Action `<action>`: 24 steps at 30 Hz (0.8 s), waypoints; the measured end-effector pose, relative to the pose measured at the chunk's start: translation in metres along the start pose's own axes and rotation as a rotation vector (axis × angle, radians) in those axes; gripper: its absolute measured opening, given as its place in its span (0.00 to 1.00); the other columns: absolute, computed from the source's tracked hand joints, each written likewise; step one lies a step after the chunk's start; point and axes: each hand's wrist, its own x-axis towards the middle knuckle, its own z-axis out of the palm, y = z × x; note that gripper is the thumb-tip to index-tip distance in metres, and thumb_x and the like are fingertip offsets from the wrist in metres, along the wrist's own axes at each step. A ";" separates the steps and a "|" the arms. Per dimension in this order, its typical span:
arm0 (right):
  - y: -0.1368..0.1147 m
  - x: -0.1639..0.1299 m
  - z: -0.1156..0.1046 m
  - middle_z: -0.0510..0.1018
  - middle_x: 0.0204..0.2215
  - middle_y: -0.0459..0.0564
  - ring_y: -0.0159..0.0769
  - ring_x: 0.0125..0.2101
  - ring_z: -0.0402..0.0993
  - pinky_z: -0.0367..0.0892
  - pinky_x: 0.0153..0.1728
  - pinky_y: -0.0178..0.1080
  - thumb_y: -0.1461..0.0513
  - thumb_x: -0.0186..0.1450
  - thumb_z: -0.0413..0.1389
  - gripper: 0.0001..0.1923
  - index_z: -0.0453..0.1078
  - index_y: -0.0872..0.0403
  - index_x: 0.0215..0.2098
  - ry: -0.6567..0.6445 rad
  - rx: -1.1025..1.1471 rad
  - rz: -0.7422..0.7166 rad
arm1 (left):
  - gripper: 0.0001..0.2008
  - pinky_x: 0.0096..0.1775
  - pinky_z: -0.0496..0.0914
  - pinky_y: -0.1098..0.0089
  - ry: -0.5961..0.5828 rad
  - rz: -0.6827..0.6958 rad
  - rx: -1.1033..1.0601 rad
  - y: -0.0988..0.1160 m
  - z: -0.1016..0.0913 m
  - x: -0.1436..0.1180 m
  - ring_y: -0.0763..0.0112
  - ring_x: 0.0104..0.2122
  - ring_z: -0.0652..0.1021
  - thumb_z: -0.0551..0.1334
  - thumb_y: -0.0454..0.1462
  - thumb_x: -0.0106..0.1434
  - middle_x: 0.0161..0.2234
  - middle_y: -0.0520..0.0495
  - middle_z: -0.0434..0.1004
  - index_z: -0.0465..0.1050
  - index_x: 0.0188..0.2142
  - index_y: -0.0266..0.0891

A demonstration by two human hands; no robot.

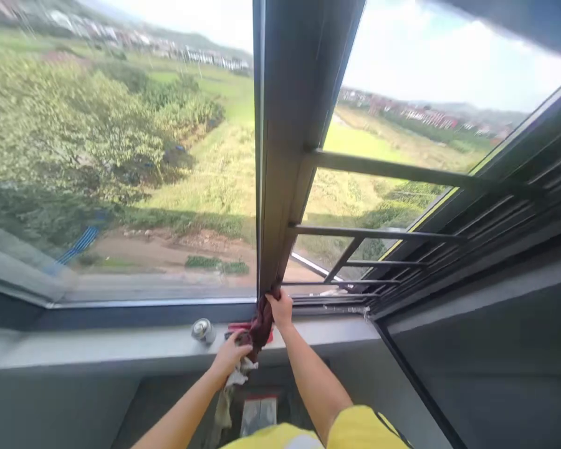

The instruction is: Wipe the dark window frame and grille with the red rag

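A dark maroon cloth [262, 321] hangs between my two hands at the foot of the dark window post [287, 156]. My right hand [281, 308] is closed on its upper end and presses it against the base of the post. Lower and to the left, my left hand [234, 355] grips the bunched lower part of the cloth. A whitish, ragged cloth [236, 381] dangles below my left hand; whether my fingers hold it too is unclear. Behind the maroon cloth lies a red item [238, 327] on the sill, partly hidden.
A small silver can [203, 332] stands on the white window sill [121, 343], left of my hands. Dark metal bars [378, 234] cross the opening at right. Large glass fills the left side. Below the sill is a pale, red-edged object [258, 415].
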 end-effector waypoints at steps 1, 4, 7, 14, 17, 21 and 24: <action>-0.020 0.007 -0.010 0.76 0.23 0.44 0.33 0.24 0.69 0.63 0.28 0.33 0.58 0.57 0.61 0.08 0.70 0.54 0.27 0.044 0.032 -0.080 | 0.36 0.40 0.73 0.60 -0.012 0.045 -0.015 0.006 0.002 0.002 0.50 0.38 0.78 0.71 0.43 0.39 0.33 0.39 0.78 0.70 0.48 0.30; -0.095 0.031 -0.049 0.76 0.25 0.45 0.33 0.26 0.71 0.65 0.30 0.34 0.56 0.58 0.62 0.10 0.71 0.54 0.29 0.167 0.081 -0.339 | 0.36 0.44 0.72 0.63 -0.080 0.228 -0.067 0.036 0.013 0.009 0.50 0.44 0.77 0.70 0.48 0.40 0.41 0.38 0.78 0.70 0.47 0.33; -0.184 0.059 -0.094 0.78 0.29 0.47 0.35 0.29 0.74 0.67 0.33 0.35 0.55 0.57 0.64 0.11 0.72 0.54 0.32 0.281 0.060 -0.589 | 0.33 0.45 0.71 0.65 -0.186 0.442 -0.113 0.090 0.023 0.008 0.52 0.47 0.75 0.69 0.52 0.48 0.45 0.39 0.77 0.69 0.49 0.35; -0.388 0.117 -0.194 0.79 0.37 0.54 0.42 0.36 0.77 0.70 0.35 0.39 0.55 0.59 0.64 0.19 0.70 0.56 0.45 0.477 -0.073 -0.872 | 0.18 0.30 0.68 0.66 -0.005 0.874 0.081 0.277 0.024 -0.054 0.52 0.34 0.78 0.66 0.49 0.54 0.31 0.40 0.78 0.76 0.35 0.36; -0.471 0.128 -0.234 0.78 0.37 0.54 0.42 0.39 0.76 0.69 0.39 0.39 0.55 0.60 0.63 0.20 0.69 0.57 0.46 0.567 -0.172 -0.935 | 0.14 0.30 0.65 0.66 0.175 1.088 0.173 0.348 0.018 -0.098 0.55 0.33 0.77 0.62 0.47 0.58 0.30 0.42 0.78 0.77 0.32 0.38; -0.567 0.131 -0.276 0.75 0.38 0.55 0.39 0.41 0.75 0.66 0.42 0.38 0.51 0.67 0.54 0.24 0.65 0.64 0.49 0.651 -0.346 -0.905 | 0.15 0.32 0.68 0.67 0.137 1.249 -0.041 0.421 0.008 -0.150 0.60 0.34 0.78 0.63 0.44 0.58 0.34 0.44 0.79 0.73 0.41 0.38; -0.609 0.132 -0.289 0.73 0.40 0.53 0.37 0.42 0.73 0.65 0.40 0.36 0.49 0.70 0.48 0.27 0.61 0.65 0.54 0.698 -0.400 -0.915 | 0.25 0.33 0.72 0.68 -0.031 1.243 -0.168 0.458 -0.001 -0.176 0.60 0.36 0.79 0.70 0.47 0.54 0.38 0.44 0.79 0.70 0.46 0.38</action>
